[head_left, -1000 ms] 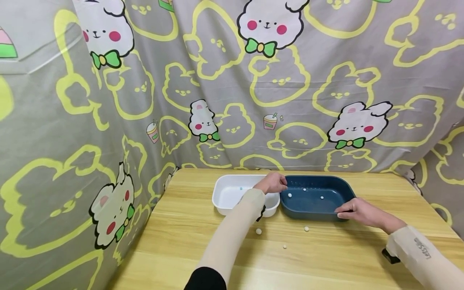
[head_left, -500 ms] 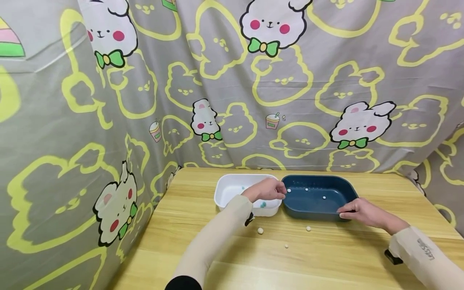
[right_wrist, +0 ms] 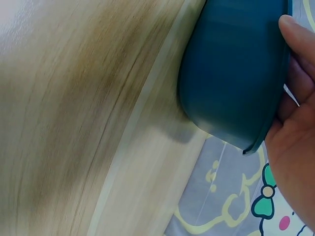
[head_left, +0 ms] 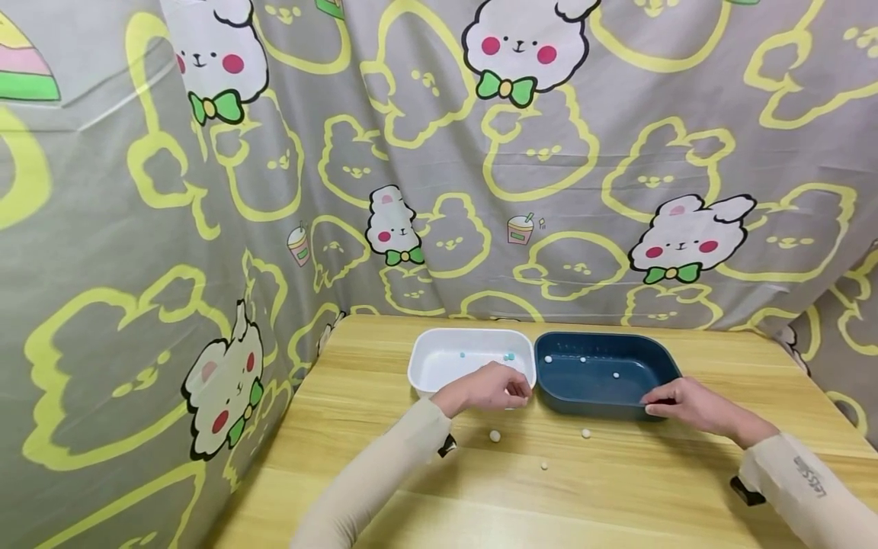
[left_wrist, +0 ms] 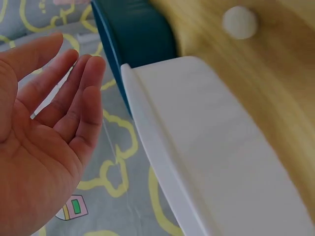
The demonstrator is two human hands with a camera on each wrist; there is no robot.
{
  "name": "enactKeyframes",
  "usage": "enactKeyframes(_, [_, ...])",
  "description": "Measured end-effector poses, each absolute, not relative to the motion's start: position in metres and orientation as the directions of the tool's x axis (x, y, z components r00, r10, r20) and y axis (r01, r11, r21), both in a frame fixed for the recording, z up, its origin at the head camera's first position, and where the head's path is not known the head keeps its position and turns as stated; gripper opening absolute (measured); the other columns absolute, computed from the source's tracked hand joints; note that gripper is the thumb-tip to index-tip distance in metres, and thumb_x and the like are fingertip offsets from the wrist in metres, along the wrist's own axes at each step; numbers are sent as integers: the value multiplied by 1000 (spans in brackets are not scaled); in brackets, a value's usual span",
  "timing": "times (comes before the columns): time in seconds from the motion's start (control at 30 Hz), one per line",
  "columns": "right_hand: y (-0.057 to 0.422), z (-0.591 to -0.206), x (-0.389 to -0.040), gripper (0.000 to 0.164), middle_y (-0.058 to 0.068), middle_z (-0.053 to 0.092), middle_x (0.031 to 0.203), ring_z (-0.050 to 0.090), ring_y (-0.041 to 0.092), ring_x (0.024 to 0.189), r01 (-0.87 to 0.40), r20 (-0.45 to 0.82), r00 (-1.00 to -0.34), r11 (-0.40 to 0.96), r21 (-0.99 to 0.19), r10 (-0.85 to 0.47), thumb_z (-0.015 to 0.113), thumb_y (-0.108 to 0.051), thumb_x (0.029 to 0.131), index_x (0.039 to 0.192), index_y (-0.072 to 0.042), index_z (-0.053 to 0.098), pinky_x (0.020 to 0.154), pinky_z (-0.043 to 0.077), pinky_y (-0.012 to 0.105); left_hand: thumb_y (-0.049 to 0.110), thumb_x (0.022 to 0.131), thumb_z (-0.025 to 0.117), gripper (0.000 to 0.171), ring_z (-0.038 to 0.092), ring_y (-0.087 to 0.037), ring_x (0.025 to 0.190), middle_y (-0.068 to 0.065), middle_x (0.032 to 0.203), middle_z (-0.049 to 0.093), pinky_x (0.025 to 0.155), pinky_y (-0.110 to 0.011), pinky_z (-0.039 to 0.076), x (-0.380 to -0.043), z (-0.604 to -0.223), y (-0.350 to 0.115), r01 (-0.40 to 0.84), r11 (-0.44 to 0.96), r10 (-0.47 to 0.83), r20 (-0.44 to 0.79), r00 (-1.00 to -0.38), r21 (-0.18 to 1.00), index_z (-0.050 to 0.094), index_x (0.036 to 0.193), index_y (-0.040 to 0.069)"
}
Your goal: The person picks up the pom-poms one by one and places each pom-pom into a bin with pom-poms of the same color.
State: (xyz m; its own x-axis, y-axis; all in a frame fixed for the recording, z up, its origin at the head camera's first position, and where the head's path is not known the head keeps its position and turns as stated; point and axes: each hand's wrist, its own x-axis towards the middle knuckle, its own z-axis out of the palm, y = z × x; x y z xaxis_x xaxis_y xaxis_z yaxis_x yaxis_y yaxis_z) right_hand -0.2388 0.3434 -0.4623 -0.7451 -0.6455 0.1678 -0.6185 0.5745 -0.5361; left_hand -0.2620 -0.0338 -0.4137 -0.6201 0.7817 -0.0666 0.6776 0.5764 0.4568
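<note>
My left hand (head_left: pixel 495 386) hovers at the front right rim of the white bin (head_left: pixel 439 374), fingers loosely bent, palm bare in the left wrist view. Inside that bin are small teal balls, one (head_left: pixel 463 354) near the back and a pair (head_left: pixel 509 357) toward the right. With thumb and fingers, my right hand (head_left: pixel 693 404) pinches the front right rim of the dark blue bin (head_left: pixel 590 390). Three white balls lie in the blue bin, one (head_left: pixel 548 359) at its left end. The two bins stand side by side.
In front of the bins, a larger white ball (head_left: pixel 495 436), another white ball (head_left: pixel 586 433) and a tiny one (head_left: pixel 544 466) lie on the wooden table (head_left: pixel 480 496). A patterned curtain (head_left: pixel 439 152) hangs behind and at the left.
My left hand has drawn back toward me from between the bins. Teal balls that showed below it half a second ago now lie farther back in the white bin. My right hand keeps its grip.
</note>
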Motion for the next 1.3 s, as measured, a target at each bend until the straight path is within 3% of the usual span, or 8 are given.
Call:
enactKeyframes(0.4, [340,-463,-236,13,4,70,90,58,0,82,-606,179,-764,594,-529,-620,65,-14,90,94,-4,72,64,49,21,16,89,67,13,56,4,79,12,86,63,75,-12,44,-248,-438,-68,640,590,773,-115,-624,492,69,99,8])
enactKeyframes(0.7, [337,-463,-232,10,-3,68,87,53,-1,74,-577,182,-795,629,-521,-579,67,-15,88,92,-7,71,60,47,23,17,84,73,22,60,1,81,2,98,67,73,-13,45,-246,-452,-79,601,597,765,-153,-625,532,67,103,6])
enactKeyframes(0.83, [338,-466,-233,11,-6,67,88,55,-1,77,-566,175,-806,651,-506,-565,69,-19,87,92,-10,72,62,48,24,18,84,73,23,60,0,82,4,98,66,74,-14,45,-244,-458,-79,603,610,761,-169,-626,513,67,104,8])
enactKeyframes(1.17, [340,-469,-235,10,3,69,85,58,0,79,-650,272,-749,590,-478,-605,70,-16,85,90,-8,73,62,49,22,11,81,76,25,57,3,77,5,90,65,71,-10,43,-243,-469,-76,656,610,776,-169,-607,445,68,104,7])
enactKeyframes(1.3, [340,-470,-236,7,-2,69,85,58,0,79,-659,281,-741,582,-477,-609,71,-11,84,90,-9,74,62,49,21,11,80,77,23,55,4,74,6,87,65,68,-9,42,-243,-471,-75,687,596,791,-159,-591,417,68,101,7])
